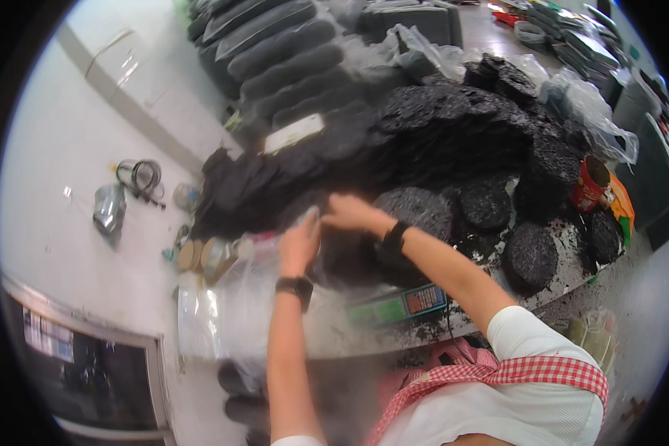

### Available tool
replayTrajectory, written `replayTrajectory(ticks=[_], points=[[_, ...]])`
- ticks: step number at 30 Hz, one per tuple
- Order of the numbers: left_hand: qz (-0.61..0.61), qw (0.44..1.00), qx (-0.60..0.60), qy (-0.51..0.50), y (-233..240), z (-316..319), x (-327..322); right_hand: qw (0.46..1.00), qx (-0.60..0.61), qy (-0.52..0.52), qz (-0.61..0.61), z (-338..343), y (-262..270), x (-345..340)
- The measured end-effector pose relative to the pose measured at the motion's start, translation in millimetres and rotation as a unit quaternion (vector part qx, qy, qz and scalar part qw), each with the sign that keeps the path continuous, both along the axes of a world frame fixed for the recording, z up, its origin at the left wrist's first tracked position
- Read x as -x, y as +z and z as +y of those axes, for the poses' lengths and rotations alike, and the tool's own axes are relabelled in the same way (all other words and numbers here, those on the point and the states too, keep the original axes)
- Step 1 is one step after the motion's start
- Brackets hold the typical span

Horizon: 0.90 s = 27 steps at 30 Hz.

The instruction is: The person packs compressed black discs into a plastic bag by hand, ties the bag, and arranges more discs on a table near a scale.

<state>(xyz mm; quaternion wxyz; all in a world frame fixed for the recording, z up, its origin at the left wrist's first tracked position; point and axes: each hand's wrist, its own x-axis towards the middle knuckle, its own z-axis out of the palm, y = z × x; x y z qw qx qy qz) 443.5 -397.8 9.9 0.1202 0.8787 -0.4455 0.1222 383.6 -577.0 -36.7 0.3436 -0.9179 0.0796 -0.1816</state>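
Both my hands are close together over the table, in front of a heap of black, dried, seaweed-like cakes. My left hand pinches a small pale piece of what looks like clear plastic film. The fingers of my right hand are bent and nearly meet the left fingertips; blur hides whether they grip anything. Beneath the hands is a dark mass, perhaps bagged. Nearer to me is a digital scale with a keypad and a green-lit display. A round black cake lies beyond my right wrist.
Clear plastic bags lie at the table's left, near tape rolls. Long dark bagged packs are stacked behind. A white box-like object rests on the heap. At right stand a red can and more round cakes.
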Motion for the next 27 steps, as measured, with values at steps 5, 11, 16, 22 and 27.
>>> replayTrajectory(ticks=[5,11,16,22,27], points=[[-0.023,0.999,-0.022,0.028,-39,-30,16,0.986,0.162,0.004,-0.037,16,-10,37],[-0.059,0.997,-0.044,0.03,-66,-23,-2,0.965,0.202,-0.057,-0.158,36,-28,40],[-0.07,0.997,0.01,0.034,-68,-37,2,0.881,-0.251,-0.376,-0.138,30,-24,23],[-0.017,0.999,0.001,0.047,-29,-6,1,0.839,-0.187,-0.374,-0.348,-3,65,97],[-0.005,0.991,0.075,0.111,28,75,26,0.86,0.106,-0.475,-0.153,-104,13,298]])
